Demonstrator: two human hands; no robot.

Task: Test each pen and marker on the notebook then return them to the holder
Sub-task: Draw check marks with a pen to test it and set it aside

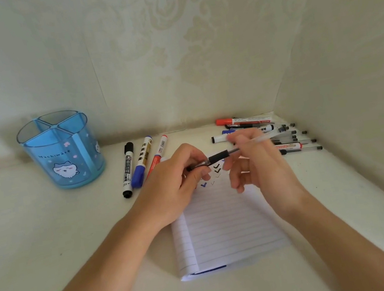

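White lined paper of the notebook (227,226) lies flat at 6 o'clock, ticks near its top, and the round, see-through blue plastic holder (63,151) stands at 10 o'clock, probably light enough to tip if pens drop in hard. Over the page the left hand (174,184) pinches the tip end of a slim clear pen (219,156) with a black rubbery grip while the right hand (263,167) grasps its barrel. A slip could smear ink or roll it into the pile (258,133) at 2 o'clock.
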